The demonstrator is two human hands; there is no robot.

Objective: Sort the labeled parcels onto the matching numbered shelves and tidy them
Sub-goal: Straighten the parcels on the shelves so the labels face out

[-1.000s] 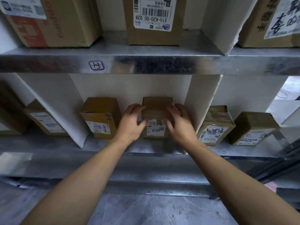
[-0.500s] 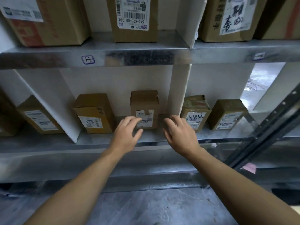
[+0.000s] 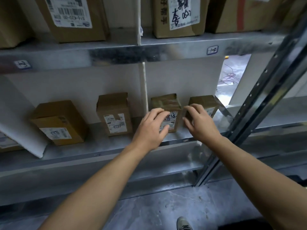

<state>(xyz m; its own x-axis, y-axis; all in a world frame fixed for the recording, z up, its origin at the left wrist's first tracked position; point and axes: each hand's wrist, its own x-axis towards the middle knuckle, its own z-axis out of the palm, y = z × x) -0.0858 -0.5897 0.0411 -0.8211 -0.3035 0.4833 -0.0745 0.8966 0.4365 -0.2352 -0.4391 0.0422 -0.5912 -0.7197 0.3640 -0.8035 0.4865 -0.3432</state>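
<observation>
A shoe point(image 3: 183, 224) is showing on the grey floor nearest me, and above it both bare forearms are reaching up to the lower shelf point(image 3: 186, 140). The left hand point(image 3: 150, 128) is lying across the labelled front of the taped parcel point(image 3: 166, 103). Its grip is slack, with fingers loosely spread rather than curled round the box. The right hand point(image 3: 199, 123) is bending its fingers into the narrow gap between that parcel and the end parcel point(image 3: 205, 102) just beside it. The blur is keeping me from telling whether that grip is closing on anything. The taped parcel is standing in the right-hand bay, just beside the white divider point(image 3: 144, 90). To my mind the risk is sitting in that tight gap. Fingers forcing in could be shoving the end parcel toward the open end of the shelf, or twisting the taped one so its label is turning away. The slanting metal upright point(image 3: 259, 97) is crowding the right arm. In the next bay a torn-label parcel point(image 3: 114, 113) and a larger parcel point(image 3: 58, 122) are standing. Above, the upper shelf is carrying a handwritten tag point(image 3: 212, 50) and a big scrawled parcel point(image 3: 181, 15).
</observation>
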